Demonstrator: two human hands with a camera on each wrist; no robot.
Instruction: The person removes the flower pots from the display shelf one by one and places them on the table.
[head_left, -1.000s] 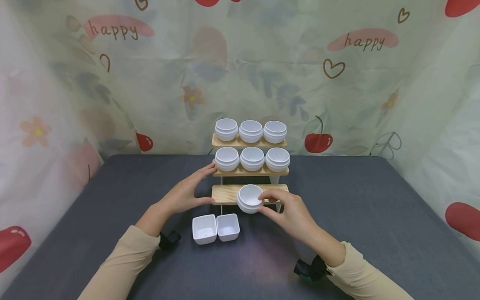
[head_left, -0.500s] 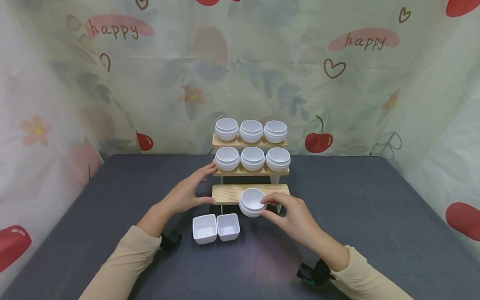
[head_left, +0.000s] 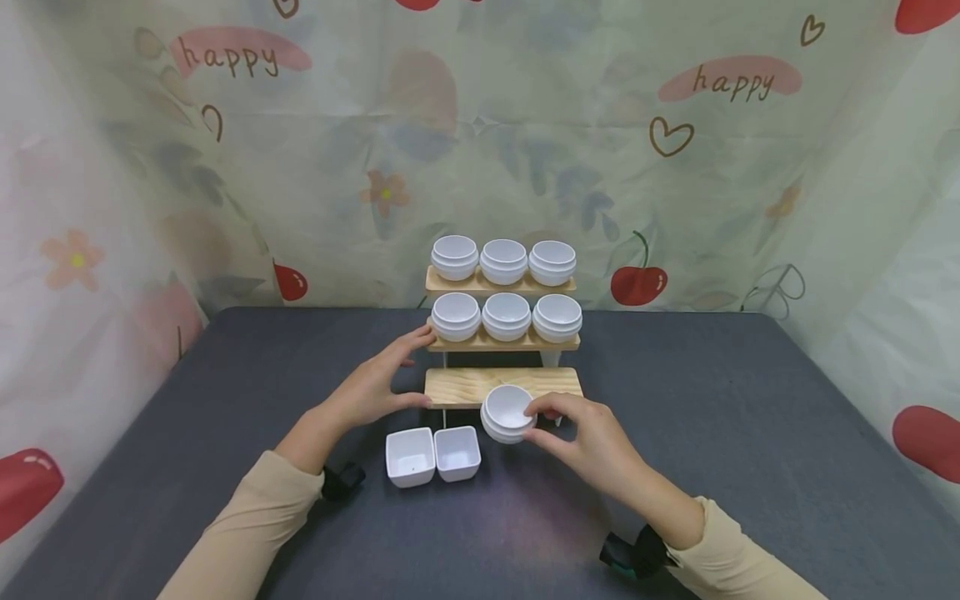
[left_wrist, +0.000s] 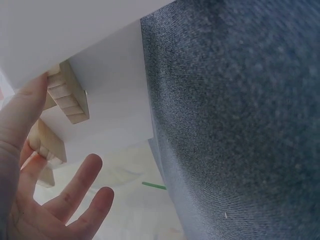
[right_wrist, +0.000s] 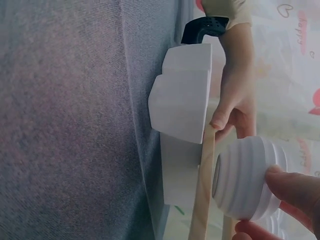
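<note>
At the rack's (head_left: 457, 387) front, right hand (head_left: 592, 437) apparently pinches bowl (head_left: 507, 412).

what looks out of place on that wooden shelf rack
One round white bowl is off its row: the right hand holds it at the front edge of the bottom shelf, which carries no other bowl. The two shelves above each hold three.

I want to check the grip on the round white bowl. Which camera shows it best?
The right wrist view: the round bowl fills it, fingertips pinching its side. The head view shows it small; the left wrist view misses it.
</note>
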